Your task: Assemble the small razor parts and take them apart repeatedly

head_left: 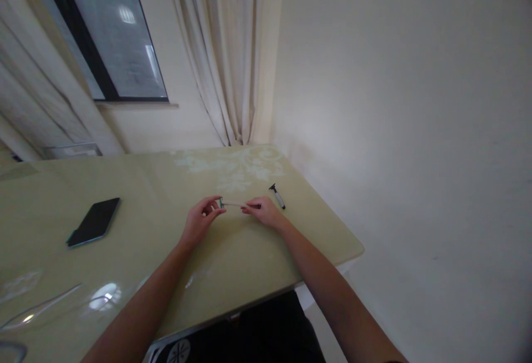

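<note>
A slender razor-like tool point(234, 204) is held level between my two hands, above the table. It has a thin pale handle and a small green crosswise head. My left hand point(201, 218) pinches the head between thumb and fingers. At the other end, my right hand point(262, 210) has its fingers closed around the handle. Just beyond my right hand lies a razor point(277, 197) with a dark head and a grey and black handle, apart from the fingers. The exact kind of the held tool is too small to make out.
The table point(245, 257) has a glossy yellow-green cover. On its left lies a flat black thing with a teal edge point(95, 222). A wall point(399, 147) borders the table's right side. Behind stand curtains point(226, 47) and a window point(112, 25).
</note>
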The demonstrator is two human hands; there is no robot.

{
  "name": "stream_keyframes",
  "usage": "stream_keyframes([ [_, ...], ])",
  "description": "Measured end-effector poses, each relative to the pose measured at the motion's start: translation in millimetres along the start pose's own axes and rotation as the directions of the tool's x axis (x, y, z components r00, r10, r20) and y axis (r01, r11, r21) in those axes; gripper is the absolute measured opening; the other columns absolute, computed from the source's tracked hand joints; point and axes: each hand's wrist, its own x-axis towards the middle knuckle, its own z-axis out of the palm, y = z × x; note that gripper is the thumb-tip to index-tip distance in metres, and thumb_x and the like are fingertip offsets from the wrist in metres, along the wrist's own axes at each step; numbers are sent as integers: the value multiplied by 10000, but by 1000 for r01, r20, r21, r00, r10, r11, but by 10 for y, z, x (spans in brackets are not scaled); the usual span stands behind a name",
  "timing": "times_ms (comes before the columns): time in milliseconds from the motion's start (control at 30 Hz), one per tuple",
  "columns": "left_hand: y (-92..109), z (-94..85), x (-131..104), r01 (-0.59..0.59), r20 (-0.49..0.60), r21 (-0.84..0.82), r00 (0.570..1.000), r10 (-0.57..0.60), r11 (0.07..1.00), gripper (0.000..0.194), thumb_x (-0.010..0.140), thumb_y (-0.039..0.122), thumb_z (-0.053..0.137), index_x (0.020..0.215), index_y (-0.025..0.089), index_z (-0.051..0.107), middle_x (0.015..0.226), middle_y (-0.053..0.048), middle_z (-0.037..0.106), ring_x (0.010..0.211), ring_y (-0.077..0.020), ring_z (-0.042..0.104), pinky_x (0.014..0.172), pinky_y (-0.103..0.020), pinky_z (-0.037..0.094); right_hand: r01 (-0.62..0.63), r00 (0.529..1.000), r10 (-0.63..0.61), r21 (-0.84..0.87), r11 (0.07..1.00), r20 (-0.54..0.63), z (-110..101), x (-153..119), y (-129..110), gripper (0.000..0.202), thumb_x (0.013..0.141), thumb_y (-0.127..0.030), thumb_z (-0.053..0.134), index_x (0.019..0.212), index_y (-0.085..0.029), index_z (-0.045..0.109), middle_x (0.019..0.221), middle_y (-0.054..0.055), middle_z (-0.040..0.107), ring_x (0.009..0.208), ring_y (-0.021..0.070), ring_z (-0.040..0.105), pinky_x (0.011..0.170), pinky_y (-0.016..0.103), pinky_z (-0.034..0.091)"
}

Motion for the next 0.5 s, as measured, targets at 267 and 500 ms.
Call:
stream_keyframes([
  [267,-48,4,-12,-14,16,14,1000,14,1000,434,744,474,785,1083,211,726,752,9,648,566,-112,483,537,-229,412,34,998,-34,5,999,48,9,-2,-4,301,889,-450,740,972,-174,827,715,12,666,641,129,507,592,236,330],
  [500,-8,6,-11,-15,15,15,1000,15,1000,401,747,446,782,1066,209,735,738,17,640,569,-116,491,552,-238,416,26,995,-32,-69,997,-94,9,8,-9,280,900,-422,738,959,-163,828,758,32,678,656,129,526,618,244,348],
])
